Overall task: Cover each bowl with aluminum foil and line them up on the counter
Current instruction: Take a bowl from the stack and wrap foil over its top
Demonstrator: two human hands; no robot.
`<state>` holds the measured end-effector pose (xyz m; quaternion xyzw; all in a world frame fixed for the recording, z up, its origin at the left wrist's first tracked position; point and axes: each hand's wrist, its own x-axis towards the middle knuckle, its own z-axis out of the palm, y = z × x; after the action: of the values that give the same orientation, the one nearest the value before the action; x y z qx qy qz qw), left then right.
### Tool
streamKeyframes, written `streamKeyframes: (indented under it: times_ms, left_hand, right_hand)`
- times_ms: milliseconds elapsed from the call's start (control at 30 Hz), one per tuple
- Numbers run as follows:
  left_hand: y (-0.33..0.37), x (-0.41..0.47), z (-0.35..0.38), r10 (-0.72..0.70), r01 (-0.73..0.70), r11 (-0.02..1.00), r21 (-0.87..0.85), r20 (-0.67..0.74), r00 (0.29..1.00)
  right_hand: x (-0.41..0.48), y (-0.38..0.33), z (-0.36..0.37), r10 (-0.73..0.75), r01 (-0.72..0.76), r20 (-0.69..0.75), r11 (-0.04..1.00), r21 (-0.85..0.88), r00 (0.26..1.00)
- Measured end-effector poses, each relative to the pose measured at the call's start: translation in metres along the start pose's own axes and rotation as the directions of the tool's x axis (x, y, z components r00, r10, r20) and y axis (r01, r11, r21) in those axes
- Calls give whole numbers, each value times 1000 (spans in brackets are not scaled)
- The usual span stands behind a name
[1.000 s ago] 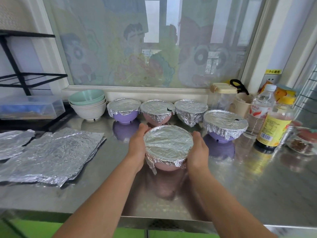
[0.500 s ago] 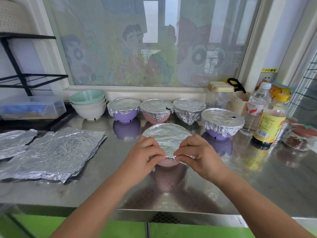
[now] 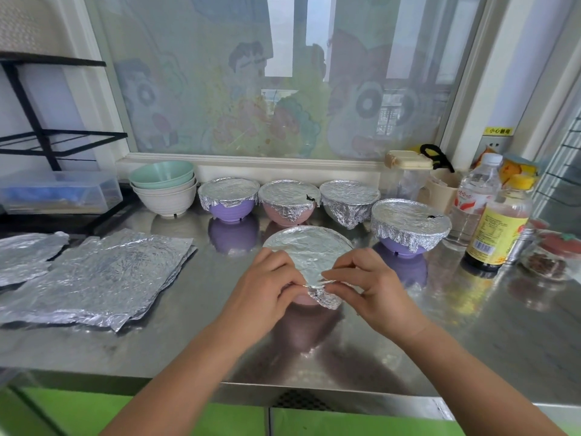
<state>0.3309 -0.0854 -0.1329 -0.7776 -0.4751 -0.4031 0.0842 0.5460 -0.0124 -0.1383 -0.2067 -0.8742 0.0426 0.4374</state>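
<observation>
Hands [image 3: 317, 287] on upright foil-capped bowl [image 3: 309, 250]

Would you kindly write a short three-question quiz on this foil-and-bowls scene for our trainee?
1. True or false: both hands are pinching foil at the near rim of the pink bowl.
2. How many foil-covered bowls stand behind it? A) two B) four C) six
3. Fill in: the spare foil sheets lie to the ___ of the hands.

Key:
1. True: left hand and right hand meet there.
2. B
3. left
</observation>
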Motion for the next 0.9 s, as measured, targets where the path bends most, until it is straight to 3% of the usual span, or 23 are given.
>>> streamKeyframes:
  times_ms: [367, 600, 900]
  left_hand:
    - [10, 1, 11, 11, -11, 1000, 23, -20, 1000]
    - [-15, 10, 0, -32, 35, 997, -73, 41, 999]
    - [-5, 11, 11, 37, -37, 999, -12, 22, 999]
  right_hand:
    - [3, -9, 8, -60, 60, 1, 995, -84, 998]
    - [0, 10, -1, -57, 58, 5, 994, -92, 998]
    - [13, -2, 17, -96, 94, -10, 988, -127, 995]
